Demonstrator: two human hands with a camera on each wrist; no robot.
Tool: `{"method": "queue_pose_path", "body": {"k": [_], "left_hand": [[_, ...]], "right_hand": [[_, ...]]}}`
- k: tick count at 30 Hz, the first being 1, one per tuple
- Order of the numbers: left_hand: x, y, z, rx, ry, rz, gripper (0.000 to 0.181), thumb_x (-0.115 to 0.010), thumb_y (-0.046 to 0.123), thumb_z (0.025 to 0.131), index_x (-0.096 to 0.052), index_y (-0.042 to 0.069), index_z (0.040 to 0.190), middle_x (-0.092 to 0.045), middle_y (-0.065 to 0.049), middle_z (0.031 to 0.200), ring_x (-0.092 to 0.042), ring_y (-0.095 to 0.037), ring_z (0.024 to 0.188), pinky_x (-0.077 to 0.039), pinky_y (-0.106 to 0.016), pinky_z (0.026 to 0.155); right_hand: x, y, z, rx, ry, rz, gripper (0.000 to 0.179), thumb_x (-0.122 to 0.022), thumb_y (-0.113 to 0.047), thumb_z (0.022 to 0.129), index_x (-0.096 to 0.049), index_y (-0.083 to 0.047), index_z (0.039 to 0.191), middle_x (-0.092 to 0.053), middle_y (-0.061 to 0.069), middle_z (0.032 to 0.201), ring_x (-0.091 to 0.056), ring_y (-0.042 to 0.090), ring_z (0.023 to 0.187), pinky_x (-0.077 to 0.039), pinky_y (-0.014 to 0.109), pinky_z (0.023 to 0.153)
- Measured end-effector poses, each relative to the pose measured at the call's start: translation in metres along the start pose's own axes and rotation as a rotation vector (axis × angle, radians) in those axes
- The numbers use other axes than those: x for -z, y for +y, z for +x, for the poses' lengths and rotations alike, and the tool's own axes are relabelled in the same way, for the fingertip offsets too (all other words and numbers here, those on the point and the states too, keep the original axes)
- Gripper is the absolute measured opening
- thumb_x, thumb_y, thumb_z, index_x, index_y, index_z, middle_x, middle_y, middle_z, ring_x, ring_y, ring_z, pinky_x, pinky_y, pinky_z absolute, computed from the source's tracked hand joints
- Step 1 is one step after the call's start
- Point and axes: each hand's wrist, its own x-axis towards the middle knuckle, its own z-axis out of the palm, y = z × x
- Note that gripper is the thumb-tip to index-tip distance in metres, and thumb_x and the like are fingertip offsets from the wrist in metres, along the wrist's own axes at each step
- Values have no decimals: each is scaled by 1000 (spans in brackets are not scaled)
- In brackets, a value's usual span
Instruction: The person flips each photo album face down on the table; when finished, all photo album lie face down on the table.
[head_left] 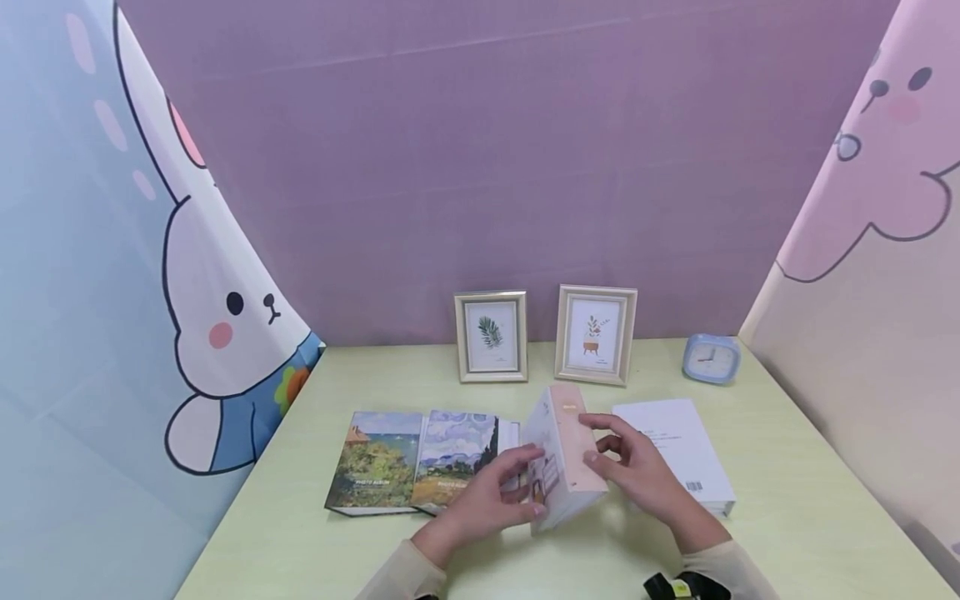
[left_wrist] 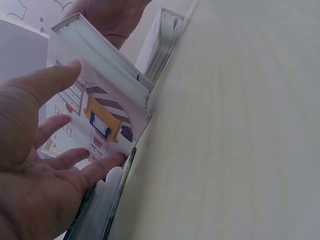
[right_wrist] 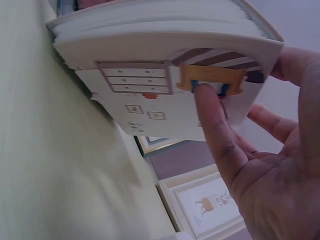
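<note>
A thick photo album (head_left: 576,446) with a pink spine and white covers stands tilted between my two hands. Furniture drawings, among them an orange bench, decorate the cover in the right wrist view. My left hand (head_left: 498,492) lies against its left cover, thumb and fingers spread in the left wrist view. Gripping it from the right is my right hand (head_left: 641,471), with a finger (right_wrist: 212,120) pressed on the printed cover. Left of the held album lie two painted albums, a garden one (head_left: 375,462) and a landscape one (head_left: 453,454) overlapping at their edges.
A white album (head_left: 678,450) with a barcode lies right of my right hand. Two picture frames (head_left: 491,337) (head_left: 596,335) stand at the table's back, beside a blue clock (head_left: 711,359). Cartoon-printed cloths and a purple backdrop (head_left: 495,167) surround the table (head_left: 262,542).
</note>
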Motion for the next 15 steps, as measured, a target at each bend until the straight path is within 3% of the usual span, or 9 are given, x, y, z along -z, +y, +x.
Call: {"method": "queue_pose_path", "body": {"k": [7,15], "left_hand": [[-5,4,-1,5,-10,45,81,-85,3,84,-47,11,155,-27,-14,169,-34,-42,150,-43,-44,114],[-11,7,-1,7,6,110,79,-86,0,82,-48,2,151,-35,-19,162,-38,-45,147,-46,-39,112]], "right_hand": [[7,-3,-4,-86,-14,-10,49,-74,-13,99,-58,-9,145,-58,21,136,-67,25,95,-61,33,68],[14,2,-5,-121,-15,-21,53,-78,-10,94,-58,-7,143,-55,23,136,-67,26,90,-62,34,66]]}}
